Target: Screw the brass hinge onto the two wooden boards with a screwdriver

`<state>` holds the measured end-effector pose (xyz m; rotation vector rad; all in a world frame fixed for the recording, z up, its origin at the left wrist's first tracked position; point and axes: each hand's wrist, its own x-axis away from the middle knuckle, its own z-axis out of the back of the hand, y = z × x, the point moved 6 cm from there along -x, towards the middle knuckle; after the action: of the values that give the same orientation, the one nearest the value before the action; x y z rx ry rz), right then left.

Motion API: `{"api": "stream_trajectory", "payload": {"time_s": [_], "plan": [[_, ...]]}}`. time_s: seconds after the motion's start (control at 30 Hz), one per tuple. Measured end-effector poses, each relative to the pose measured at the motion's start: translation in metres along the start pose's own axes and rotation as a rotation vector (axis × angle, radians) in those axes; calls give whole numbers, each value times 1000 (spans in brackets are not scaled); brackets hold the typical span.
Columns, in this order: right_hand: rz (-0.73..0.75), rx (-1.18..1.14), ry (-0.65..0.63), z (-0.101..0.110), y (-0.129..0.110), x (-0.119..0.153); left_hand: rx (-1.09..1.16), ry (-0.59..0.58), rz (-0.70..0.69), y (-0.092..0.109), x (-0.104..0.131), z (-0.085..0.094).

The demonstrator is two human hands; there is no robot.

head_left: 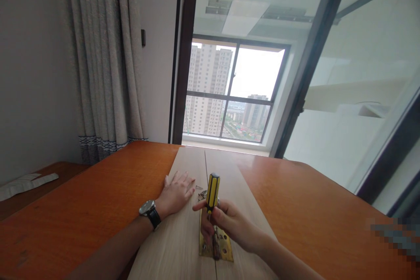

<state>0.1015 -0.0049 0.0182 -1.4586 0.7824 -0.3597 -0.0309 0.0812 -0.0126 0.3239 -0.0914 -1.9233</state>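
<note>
Two pale wooden boards lie side by side with a narrow seam between them. A brass hinge spans the seam, with holes showing in its right leaf. My right hand grips a yellow and black screwdriver, held upright over the left leaf of the hinge; its tip is hard to make out. My left hand rests flat on the left board, fingers spread, a watch on its wrist. Several small screws lie near the seam, just beyond the hinge and beside the screwdriver handle.
The boards rest on an orange-brown wooden table. A grey curtain hangs at the left, above a lower surface with pale strips. Behind the table stand dark-framed glass panels and a window.
</note>
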Motion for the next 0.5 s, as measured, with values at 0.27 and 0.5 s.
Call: {"api": "stream_trajectory", "payload": {"time_s": [0.27, 0.5], "plan": [[23, -72, 15, -4, -6, -1, 21, -17, 8, 2, 2, 3], [7, -126, 26, -2, -5, 1, 15, -13, 5, 3, 2, 3]]}}
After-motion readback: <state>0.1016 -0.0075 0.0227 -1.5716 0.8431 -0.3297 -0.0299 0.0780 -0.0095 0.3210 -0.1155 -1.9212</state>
